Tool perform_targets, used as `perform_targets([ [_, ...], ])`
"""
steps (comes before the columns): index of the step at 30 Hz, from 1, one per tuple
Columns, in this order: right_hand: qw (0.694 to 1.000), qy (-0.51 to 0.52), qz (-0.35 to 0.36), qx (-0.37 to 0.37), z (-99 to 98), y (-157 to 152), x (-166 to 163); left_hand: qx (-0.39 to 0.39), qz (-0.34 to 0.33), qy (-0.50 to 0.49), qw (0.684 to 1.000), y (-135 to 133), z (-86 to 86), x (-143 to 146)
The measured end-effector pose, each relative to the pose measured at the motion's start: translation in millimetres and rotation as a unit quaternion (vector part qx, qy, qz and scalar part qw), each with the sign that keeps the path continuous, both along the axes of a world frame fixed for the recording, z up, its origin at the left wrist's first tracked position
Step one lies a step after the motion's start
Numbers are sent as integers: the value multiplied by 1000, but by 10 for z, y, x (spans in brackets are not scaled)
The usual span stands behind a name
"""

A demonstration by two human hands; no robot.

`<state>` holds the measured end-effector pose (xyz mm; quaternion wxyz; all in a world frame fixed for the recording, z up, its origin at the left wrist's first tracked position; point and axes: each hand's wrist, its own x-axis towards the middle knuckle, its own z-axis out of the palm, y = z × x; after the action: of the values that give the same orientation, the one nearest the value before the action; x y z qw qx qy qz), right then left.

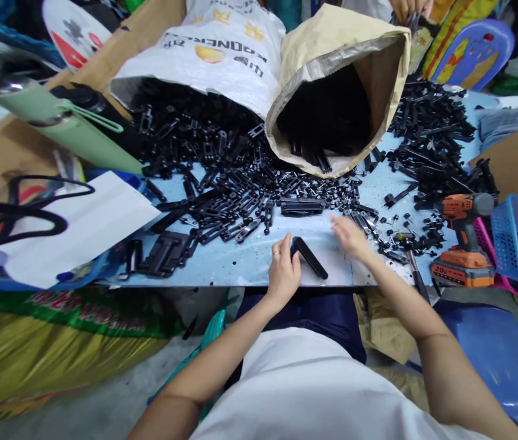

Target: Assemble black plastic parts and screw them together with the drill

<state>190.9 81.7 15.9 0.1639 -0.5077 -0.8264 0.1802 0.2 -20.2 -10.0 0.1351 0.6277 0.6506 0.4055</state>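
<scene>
Black angled part (311, 256) in the left hand (284, 269), over the table's (226, 263) near edge.
The left fingers grip its left end, probably to steady it while the other end slants toward the near right; the right hand (353, 237) hangs just beside the small pieces (304, 184), fingers loosely bent, and I cannot tell whether they pinch anything. White sack (233, 36) and paper sack (345, 33) lie with mouths facing near, likely so their contents come within reach. The left hand hides the gripped end; the paper sack's depths are too dark to read, small pieces blur together, and another person's hand (411, 8) is cut off at far right.
</scene>
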Motion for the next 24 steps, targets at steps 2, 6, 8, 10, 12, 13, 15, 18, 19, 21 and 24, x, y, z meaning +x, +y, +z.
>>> perform_targets([
  [2,984,-95,-143,40,128,391,402,-45,-102,116,987,38,-4,-44],
  [6,968,-139,-205,44,361,989,1080,-122,-300,277,905,226,96,-89],
  [8,970,-149,-189,39,423,1109,1226,-145,-311,318,884,275,133,-106],
  [10,973,-154,-166,42,455,1082,1219,-157,-276,339,886,264,137,-136],
  [12,981,-162,-98,51,468,898,1077,-170,-236,336,895,227,122,-168],
  [13,984,-165,-39,51,466,752,968,-175,-234,327,899,212,114,-178],
  [15,978,-170,117,33,441,383,708,-180,-265,298,899,209,109,-181],
  [18,934,-214,287,-16,339,-182,335,-199,-315,261,891,258,142,-144],
  [19,923,-241,300,-22,294,-328,242,-207,-318,255,889,276,161,-129],
  [21,912,-291,288,-28,214,-527,117,-218,-317,249,889,296,199,-103],
  [24,913,-319,250,-37,160,-636,49,-216,-319,241,891,285,226,-85],
])
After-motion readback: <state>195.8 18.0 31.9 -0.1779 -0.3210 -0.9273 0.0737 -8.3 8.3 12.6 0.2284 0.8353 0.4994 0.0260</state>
